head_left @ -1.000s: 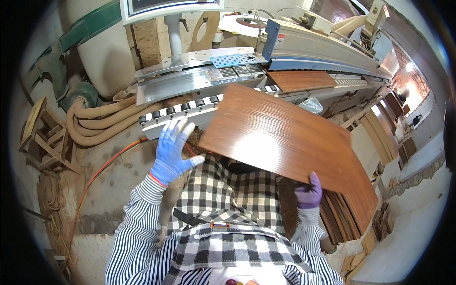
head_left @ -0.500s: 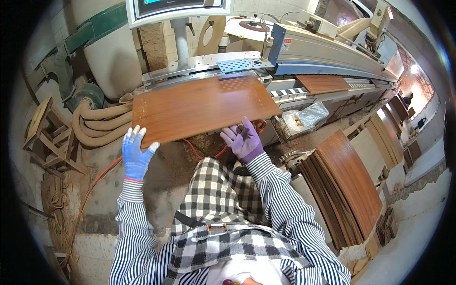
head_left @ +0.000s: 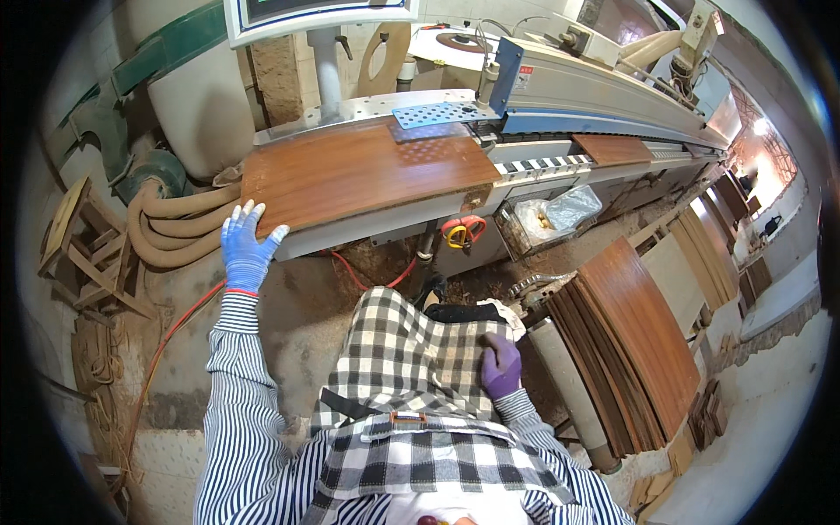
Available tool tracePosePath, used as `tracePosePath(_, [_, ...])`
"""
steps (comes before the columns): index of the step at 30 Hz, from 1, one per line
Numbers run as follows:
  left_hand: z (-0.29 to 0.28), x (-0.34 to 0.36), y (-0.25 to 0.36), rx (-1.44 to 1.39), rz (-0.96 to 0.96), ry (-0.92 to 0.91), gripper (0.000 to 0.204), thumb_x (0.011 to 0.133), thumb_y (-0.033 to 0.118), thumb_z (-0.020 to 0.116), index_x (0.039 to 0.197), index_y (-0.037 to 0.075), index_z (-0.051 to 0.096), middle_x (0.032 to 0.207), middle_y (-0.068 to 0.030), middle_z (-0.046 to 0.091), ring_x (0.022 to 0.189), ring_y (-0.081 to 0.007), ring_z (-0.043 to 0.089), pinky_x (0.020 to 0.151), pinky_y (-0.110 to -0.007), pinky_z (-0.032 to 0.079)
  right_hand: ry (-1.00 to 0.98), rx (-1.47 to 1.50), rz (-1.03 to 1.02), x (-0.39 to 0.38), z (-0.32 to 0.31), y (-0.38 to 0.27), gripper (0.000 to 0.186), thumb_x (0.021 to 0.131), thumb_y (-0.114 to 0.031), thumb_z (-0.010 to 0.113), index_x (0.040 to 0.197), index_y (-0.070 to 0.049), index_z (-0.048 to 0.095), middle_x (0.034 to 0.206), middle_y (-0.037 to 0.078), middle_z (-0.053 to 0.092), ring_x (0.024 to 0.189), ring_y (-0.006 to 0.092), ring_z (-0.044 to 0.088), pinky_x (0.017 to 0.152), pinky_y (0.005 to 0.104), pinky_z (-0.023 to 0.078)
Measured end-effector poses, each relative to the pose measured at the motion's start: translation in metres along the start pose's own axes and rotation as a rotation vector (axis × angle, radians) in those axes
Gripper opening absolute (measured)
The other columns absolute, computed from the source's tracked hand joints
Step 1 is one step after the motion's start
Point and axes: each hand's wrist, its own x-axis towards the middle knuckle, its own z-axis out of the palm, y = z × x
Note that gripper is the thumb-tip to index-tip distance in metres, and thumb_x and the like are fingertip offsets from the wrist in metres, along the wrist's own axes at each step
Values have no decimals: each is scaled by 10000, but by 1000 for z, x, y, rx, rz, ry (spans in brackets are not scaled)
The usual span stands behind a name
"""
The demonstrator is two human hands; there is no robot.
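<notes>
A brown wood-grain panel (head_left: 367, 171) lies flat on the bed of a long machine, its far right part beneath a blue perforated plate (head_left: 446, 114). My left hand (head_left: 248, 249), in a blue glove with white fingertips, rests at the panel's near left corner. Its fingers are spread and touch the edge without wrapping round it. My right hand (head_left: 501, 367), in a purple glove, is down beside my checked apron (head_left: 455, 359), away from the panel. The fingers there are loosely curled, and nothing shows in them.
Another brown panel (head_left: 612, 150) sits farther along the machine. A box with a plastic bag (head_left: 560, 214) and yellow-and-red-handled scissors (head_left: 459, 233) are on its front. Right of me stands a stack of panels (head_left: 639, 341); left are hoses (head_left: 188, 219) and a wooden stool (head_left: 92, 249).
The panel has come down flat onto the machine bed, shifting slightly left. My right hand has left its near edge and dropped to my right side. My left hand stays at the corner.
</notes>
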Motion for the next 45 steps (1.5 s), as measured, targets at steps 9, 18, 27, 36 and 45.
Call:
tracePosePath(9, [-8, -12, -23, 0, 6, 39, 648, 836, 439, 699, 1357, 99, 516, 1424, -149, 474, 1355, -323, 377, 1145, -452, 219, -57, -32, -18, 11, -2, -14, 271, 846, -138, 590, 1082, -12, 637, 1044, 209, 662, 981, 385, 615, 904, 455, 466])
tracePosePath(18, [-4, -18, -38, -228, -42, 17, 531, 870, 291, 687, 1334, 80, 537, 1392, -141, 511, 1338, -323, 405, 1113, -403, 312, -90, -31, -17, 13, -5, -19, 272, 851, -149, 582, 1086, -23, 635, 1041, 202, 661, 983, 381, 614, 902, 454, 463])
tracePosePath(27, [-6, -17, -34, -256, -41, 11, 499, 874, 256, 691, 1315, 72, 549, 1392, -135, 513, 1330, -320, 418, 1113, -397, 322, -97, -43, -9, 12, -4, -19, 279, 864, -159, 566, 1102, -24, 624, 1045, 200, 659, 983, 380, 611, 908, 454, 457])
tracePosePath(36, [-8, -15, -34, -254, -45, -13, 501, 875, 256, 690, 1319, 75, 547, 1396, -139, 507, 1329, -321, 417, 1115, -399, 319, -87, -26, -8, 12, -5, -19, 276, 856, -157, 573, 1088, -22, 635, 1043, 201, 663, 992, 379, 618, 916, 454, 462])
tracePosePath(45, [-6, -14, -39, -250, -39, -18, 513, 866, 260, 698, 1325, 89, 545, 1386, -144, 514, 1326, -324, 422, 1113, -398, 323, -94, -23, -15, 13, -6, -20, 278, 855, -153, 571, 1093, -22, 631, 1041, 201, 662, 987, 379, 617, 911, 456, 462])
